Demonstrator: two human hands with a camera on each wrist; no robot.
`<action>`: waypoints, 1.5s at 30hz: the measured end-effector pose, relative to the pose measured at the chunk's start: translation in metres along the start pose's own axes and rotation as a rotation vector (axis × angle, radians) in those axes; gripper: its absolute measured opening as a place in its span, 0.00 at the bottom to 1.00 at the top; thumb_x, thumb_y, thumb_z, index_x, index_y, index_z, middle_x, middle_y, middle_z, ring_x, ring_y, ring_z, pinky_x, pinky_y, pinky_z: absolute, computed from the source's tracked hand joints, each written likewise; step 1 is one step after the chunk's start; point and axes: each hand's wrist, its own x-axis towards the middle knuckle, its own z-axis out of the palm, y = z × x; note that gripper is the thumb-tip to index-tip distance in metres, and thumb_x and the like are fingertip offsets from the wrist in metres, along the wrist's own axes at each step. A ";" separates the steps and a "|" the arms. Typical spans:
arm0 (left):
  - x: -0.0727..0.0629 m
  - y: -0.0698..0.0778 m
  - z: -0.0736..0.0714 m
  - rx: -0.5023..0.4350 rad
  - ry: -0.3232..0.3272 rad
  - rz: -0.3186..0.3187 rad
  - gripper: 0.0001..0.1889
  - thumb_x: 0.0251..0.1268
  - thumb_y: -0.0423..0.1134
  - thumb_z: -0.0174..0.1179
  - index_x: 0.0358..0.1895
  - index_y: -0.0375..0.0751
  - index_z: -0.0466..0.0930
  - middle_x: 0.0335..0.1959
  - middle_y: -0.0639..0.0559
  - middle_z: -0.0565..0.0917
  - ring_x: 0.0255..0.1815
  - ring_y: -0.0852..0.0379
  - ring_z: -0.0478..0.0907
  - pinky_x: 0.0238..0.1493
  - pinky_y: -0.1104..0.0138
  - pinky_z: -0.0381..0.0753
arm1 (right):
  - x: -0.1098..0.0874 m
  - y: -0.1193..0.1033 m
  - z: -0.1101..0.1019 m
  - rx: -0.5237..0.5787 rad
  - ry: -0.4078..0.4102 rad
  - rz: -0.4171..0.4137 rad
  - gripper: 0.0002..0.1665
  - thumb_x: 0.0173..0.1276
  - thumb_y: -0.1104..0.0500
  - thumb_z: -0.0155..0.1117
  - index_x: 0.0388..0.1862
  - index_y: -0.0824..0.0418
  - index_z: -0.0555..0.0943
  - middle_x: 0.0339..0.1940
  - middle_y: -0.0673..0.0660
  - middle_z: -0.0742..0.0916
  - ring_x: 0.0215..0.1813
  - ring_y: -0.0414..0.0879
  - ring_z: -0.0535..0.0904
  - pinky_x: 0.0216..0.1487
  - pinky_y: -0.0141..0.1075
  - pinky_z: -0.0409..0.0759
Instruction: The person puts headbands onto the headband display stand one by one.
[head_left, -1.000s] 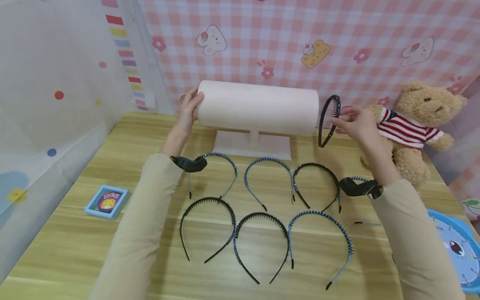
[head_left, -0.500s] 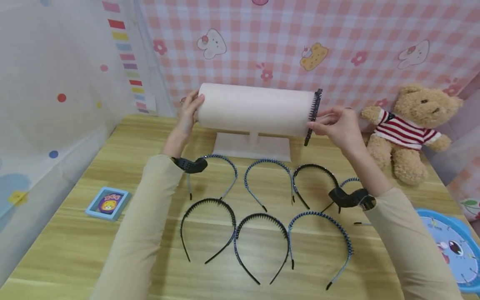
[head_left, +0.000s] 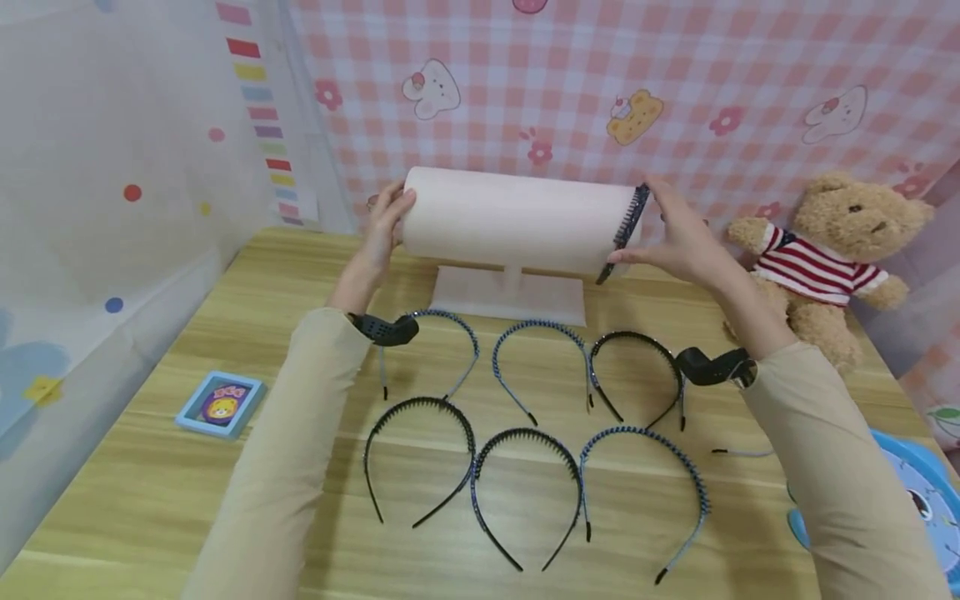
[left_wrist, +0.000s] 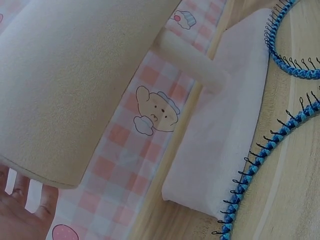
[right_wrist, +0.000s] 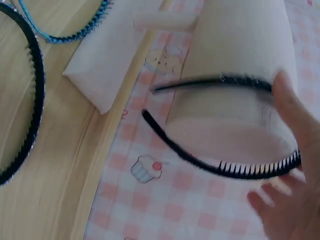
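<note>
A pale pink padded roll (head_left: 517, 218) lies crosswise on a short post and flat base (head_left: 510, 293). My left hand (head_left: 378, 229) rests against its left end; in the left wrist view the fingers (left_wrist: 47, 202) touch the end edge, tips partly hidden. A black toothed headband (head_left: 630, 221) sits around the roll's right end, slanted. My right hand (head_left: 682, 237) holds this headband, thumb on the near side and fingers on the far side. In the right wrist view the headband (right_wrist: 240, 172) loops about the end with its tips apart and one part blurred.
Black headbands (head_left: 525, 433) and blue headbands (head_left: 645, 431) lie in two rows on the wooden table (head_left: 300, 533). A teddy bear (head_left: 817, 258) sits at the right, near a round blue clock-like thing (head_left: 930, 500). At the left lies a small blue frame (head_left: 221, 404).
My right hand has brought the black headband left, from beside the roll onto its right end, and its fingers have moved up over the band. The left hand has stayed at the left end.
</note>
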 end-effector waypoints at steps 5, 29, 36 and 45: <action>0.001 -0.002 -0.001 -0.005 -0.012 -0.007 0.30 0.63 0.52 0.45 0.69 0.51 0.54 0.68 0.49 0.59 0.62 0.51 0.63 0.57 0.61 0.65 | 0.004 0.011 0.001 0.028 -0.073 -0.053 0.66 0.48 0.51 0.73 0.74 0.51 0.38 0.75 0.57 0.46 0.73 0.61 0.46 0.69 0.56 0.48; -0.005 -0.003 -0.009 -0.055 -0.023 -0.022 0.30 0.64 0.50 0.44 0.69 0.49 0.52 0.68 0.48 0.58 0.55 0.56 0.65 0.53 0.65 0.65 | 0.039 -0.032 0.032 -0.326 -0.054 -0.241 0.63 0.38 0.45 0.78 0.68 0.66 0.55 0.69 0.65 0.65 0.72 0.59 0.52 0.72 0.51 0.36; -0.004 -0.003 -0.007 -0.063 -0.023 -0.015 0.30 0.64 0.49 0.43 0.69 0.48 0.51 0.69 0.49 0.57 0.58 0.55 0.64 0.56 0.65 0.64 | 0.051 -0.047 0.040 -0.341 -0.071 -0.243 0.64 0.37 0.42 0.77 0.68 0.66 0.56 0.69 0.64 0.65 0.71 0.57 0.55 0.72 0.51 0.39; -0.003 -0.002 -0.003 -0.070 -0.023 -0.008 0.30 0.63 0.50 0.42 0.69 0.49 0.51 0.69 0.49 0.56 0.58 0.55 0.64 0.56 0.65 0.63 | 0.066 -0.073 0.059 -0.377 -0.107 -0.268 0.68 0.38 0.36 0.75 0.69 0.68 0.52 0.70 0.63 0.63 0.72 0.57 0.53 0.72 0.50 0.39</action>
